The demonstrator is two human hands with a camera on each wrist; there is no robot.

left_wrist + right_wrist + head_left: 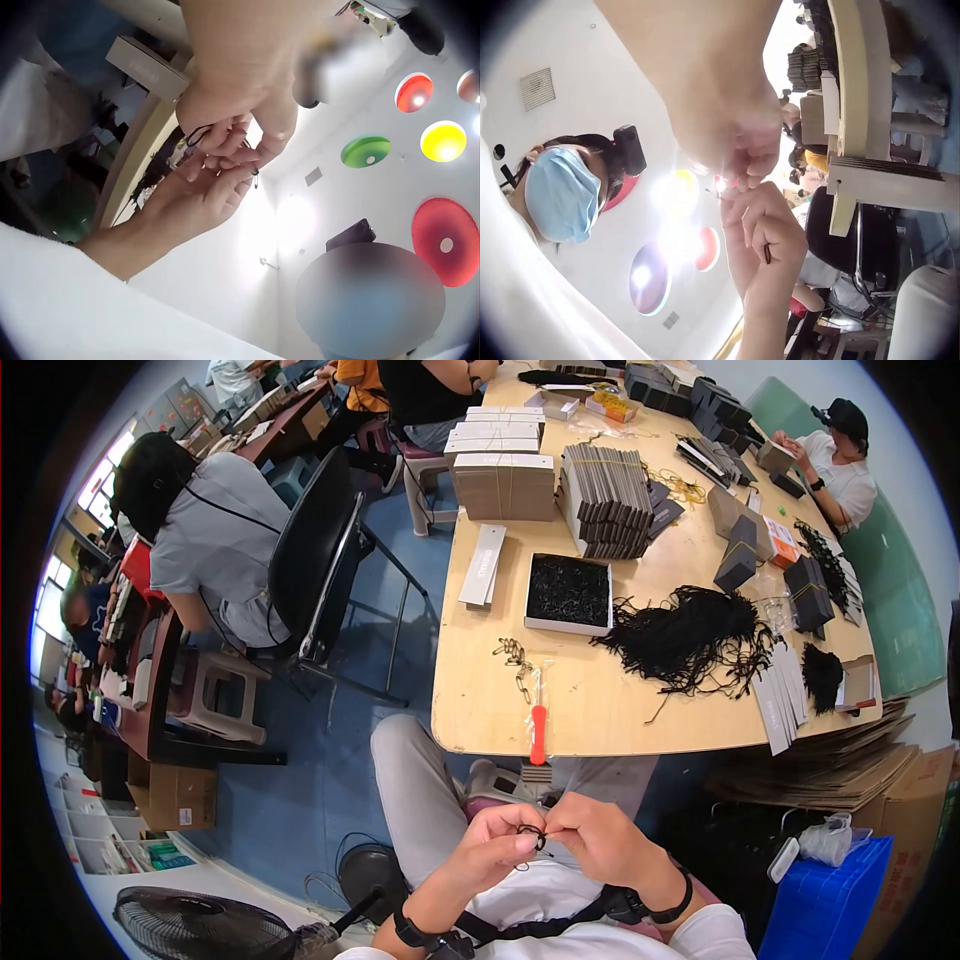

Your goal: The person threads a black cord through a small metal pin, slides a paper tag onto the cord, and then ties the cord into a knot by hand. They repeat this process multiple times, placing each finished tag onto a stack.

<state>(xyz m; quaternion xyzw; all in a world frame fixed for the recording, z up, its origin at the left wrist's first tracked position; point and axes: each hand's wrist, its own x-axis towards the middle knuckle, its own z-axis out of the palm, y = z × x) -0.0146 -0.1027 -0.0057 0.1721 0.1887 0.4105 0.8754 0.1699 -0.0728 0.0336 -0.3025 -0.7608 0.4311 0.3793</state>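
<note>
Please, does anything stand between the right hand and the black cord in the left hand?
Nothing visible stands between them. The fingertips of the right hand meet those of the left hand at the black cord, over the lap, near the table.

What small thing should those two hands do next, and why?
Probably draw the thin black cord gently tighter: the left hand and right hand pinch it with their fingertips close together, and a loop of it stands open at the left fingers.
</note>
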